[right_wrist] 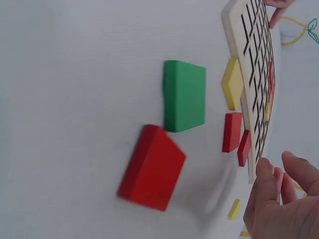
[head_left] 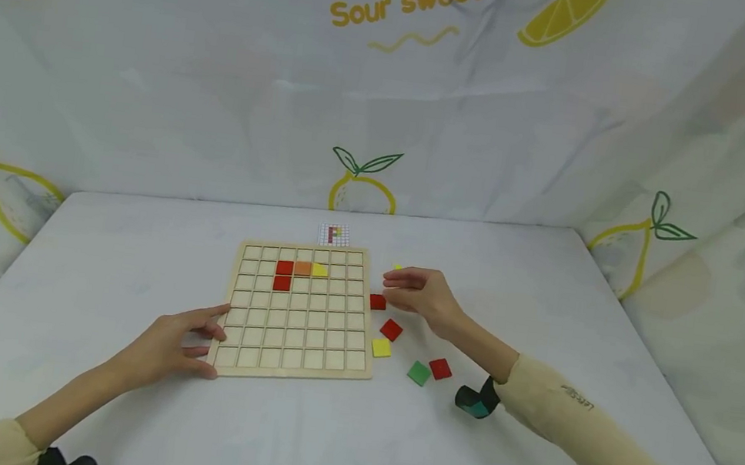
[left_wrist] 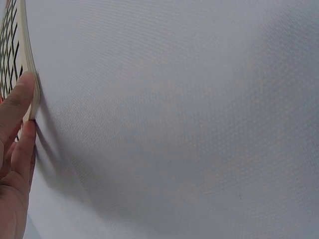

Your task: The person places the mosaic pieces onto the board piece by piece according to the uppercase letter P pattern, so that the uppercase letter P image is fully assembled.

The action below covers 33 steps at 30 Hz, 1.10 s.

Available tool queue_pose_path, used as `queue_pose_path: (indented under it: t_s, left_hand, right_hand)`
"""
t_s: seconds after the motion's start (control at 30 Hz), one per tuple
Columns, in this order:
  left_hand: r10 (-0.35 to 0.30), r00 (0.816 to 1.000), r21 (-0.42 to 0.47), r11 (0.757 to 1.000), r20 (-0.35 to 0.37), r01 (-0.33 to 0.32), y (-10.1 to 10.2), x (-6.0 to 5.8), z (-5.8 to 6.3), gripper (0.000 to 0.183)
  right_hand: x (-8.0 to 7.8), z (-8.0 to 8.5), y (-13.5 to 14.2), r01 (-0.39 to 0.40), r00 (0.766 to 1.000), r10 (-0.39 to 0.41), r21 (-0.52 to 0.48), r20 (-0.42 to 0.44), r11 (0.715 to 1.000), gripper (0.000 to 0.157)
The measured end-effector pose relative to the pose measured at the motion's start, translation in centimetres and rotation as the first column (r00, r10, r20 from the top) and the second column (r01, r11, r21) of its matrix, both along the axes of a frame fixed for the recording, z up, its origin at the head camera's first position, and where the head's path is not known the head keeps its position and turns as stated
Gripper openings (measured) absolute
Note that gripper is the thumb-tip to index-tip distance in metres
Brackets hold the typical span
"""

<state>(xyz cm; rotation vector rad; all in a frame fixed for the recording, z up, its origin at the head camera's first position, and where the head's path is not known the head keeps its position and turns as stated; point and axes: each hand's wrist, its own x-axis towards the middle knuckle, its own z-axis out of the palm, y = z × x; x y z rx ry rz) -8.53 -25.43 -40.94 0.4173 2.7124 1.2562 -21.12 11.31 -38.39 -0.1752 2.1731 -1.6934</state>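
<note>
Red tile [head_left: 378, 301]: right fingers [head_left: 412, 275] parted, relaxed nearby; left fingers [head_left: 209, 312] spread against wooden board [head_left: 291, 374].

The person's left hand [head_left: 173, 348] touches the grid board [head_left: 296, 320] at its near-left corner, fingers spread. The right hand [head_left: 423, 297] hovers just right of the board, fingers loosely bent, thumb apart. Both forearms slant toward the board from its near side.

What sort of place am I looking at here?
Probably a tabletop set-up for a pattern puzzle, perhaps a screened-off booth: a white table, lemon-printed fabric behind it, and a gridded wooden board with coloured tiles on and beside it. The wider room isn't visible.
</note>
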Motion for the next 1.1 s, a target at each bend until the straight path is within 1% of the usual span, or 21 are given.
queue_pose_path:
  t_s: [0.07,0.17,0.23,0.33,0.4,0.53,0.6,0.73,0.77,0.83,0.87,0.9,0.93,0.97,1.03,1.1]
  left_hand:
    - [0.000,1.000,-0.005,1.000,0.001,0.000,-0.1,0.0,0.0,0.083]
    - [0.001,1.000,-0.011,1.000,0.003,-0.001,-0.2,0.0,0.0,0.084]
    - [0.002,1.000,-0.011,1.000,0.006,-0.002,-0.2,0.0,0.0,0.073]
    - [0.004,1.000,0.004,1.000,0.004,-0.004,-0.3,0.1,0.1,0.054]
    - [0.005,1.000,0.015,1.000,0.007,-0.005,-0.3,0.1,0.1,0.047]
    - [0.002,1.000,0.040,0.999,0.018,-0.002,-0.4,0.2,0.1,0.047]
    - [0.000,1.000,0.048,0.999,0.023,-0.001,-0.4,0.2,0.1,0.048]
    - [0.000,1.000,0.056,0.998,0.028,-0.002,-0.4,0.3,0.0,0.048]
    - [-0.001,1.000,0.055,0.998,0.028,0.000,-0.4,0.3,0.0,0.051]
    - [-0.004,1.000,0.056,0.998,0.028,0.003,-0.4,0.3,0.0,0.053]
    - [-0.008,1.000,0.057,0.998,0.027,0.006,-0.4,0.3,-0.1,0.058]
    - [-0.011,1.000,0.058,0.998,0.027,0.009,-0.4,0.3,-0.1,0.062]
    - [-0.013,1.000,0.058,0.998,0.028,0.012,-0.4,0.3,-0.1,0.066]
    - [-0.015,0.999,0.059,0.998,0.029,0.014,-0.4,0.2,-0.1,0.070]
    - [-0.016,0.999,0.062,0.998,0.031,0.014,-0.4,0.2,-0.1,0.073]
    - [-0.018,0.999,0.064,0.998,0.030,0.016,-0.4,0.1,-0.2,0.076]
  right_hand:
    - [0.3,-0.4,1.0,-0.016,1.000,0.015,0.016,0.005,1.000,0.036]
    - [0.6,-1.0,2.5,-0.063,0.998,0.063,0.017,0.002,0.998,0.038]
    - [0.8,-1.3,3.6,-0.109,0.994,0.109,0.030,-0.004,0.994,0.039]
    - [1.0,-1.6,5.2,-0.197,0.980,0.199,0.064,-0.023,0.978,0.044]
    - [1.1,-1.7,6.3,-0.251,0.966,0.255,0.084,-0.033,0.964,0.046]
    - [1.1,-1.9,8.3,-0.352,0.933,0.358,0.114,-0.036,0.929,0.044]
    - [1.2,-2.0,9.3,-0.402,0.911,0.410,0.131,-0.038,0.906,0.042]
    - [1.4,-2.2,10.8,-0.483,0.873,0.488,0.144,0.000,0.864,0.044]
    - [1.4,-2.2,11.0,-0.498,0.865,0.502,0.144,0.012,0.855,0.045]
    - [1.6,-2.4,11.3,-0.519,0.854,0.519,0.141,0.039,0.843,0.047]
    - [1.7,-2.5,11.4,-0.528,0.848,0.527,0.136,0.044,0.838,0.048]
    - [1.8,-2.6,11.5,-0.533,0.845,0.534,0.135,0.034,0.835,0.048]
    - [1.9,-2.7,11.5,-0.530,0.846,0.533,0.145,0.024,0.835,0.047]
    - [2.0,-2.8,11.5,-0.527,0.846,0.534,0.159,0.003,0.835,0.046]
    - [2.3,-3.0,11.5,-0.512,0.848,0.528,0.188,-0.042,0.838,0.042]
    - [2.6,-3.1,11.4,-0.495,0.841,0.529,0.235,-0.115,0.837,0.037]
